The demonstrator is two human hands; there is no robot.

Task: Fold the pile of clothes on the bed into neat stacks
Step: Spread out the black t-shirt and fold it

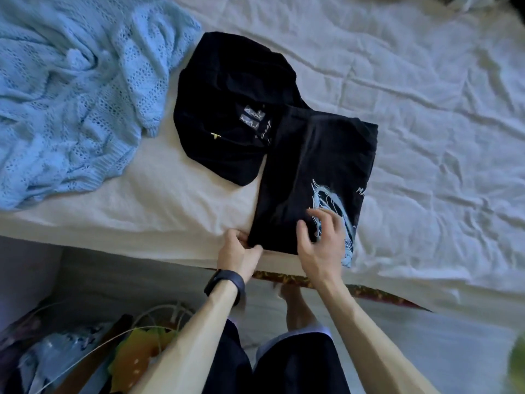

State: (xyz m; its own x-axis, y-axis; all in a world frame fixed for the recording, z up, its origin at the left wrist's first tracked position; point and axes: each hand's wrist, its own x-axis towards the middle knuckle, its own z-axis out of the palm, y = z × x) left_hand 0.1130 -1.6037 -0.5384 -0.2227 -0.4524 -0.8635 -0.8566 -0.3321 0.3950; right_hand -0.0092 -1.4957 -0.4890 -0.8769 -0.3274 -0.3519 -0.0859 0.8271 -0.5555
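Black printed shirt [312, 177] lies folded lengthwise at near edge of bed [426, 109], overlapping a folded black garment [227, 109]. Left hand [238, 251] pinches its near left corner; right hand [321, 240] hovers above, fingers loosely spread, gripping nothing. Blue knit [71, 89] bunched at far left.

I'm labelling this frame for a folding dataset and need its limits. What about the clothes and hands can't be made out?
All in the head view:
black printed shirt: its pale print is partly covered by the right hand and wraps past the fold; lettering cut short.
left hand: how far its fingers reach under the shirt's corner is hidden.
dark garment: labels too small to read.
blue knit: cut off by the left edge.
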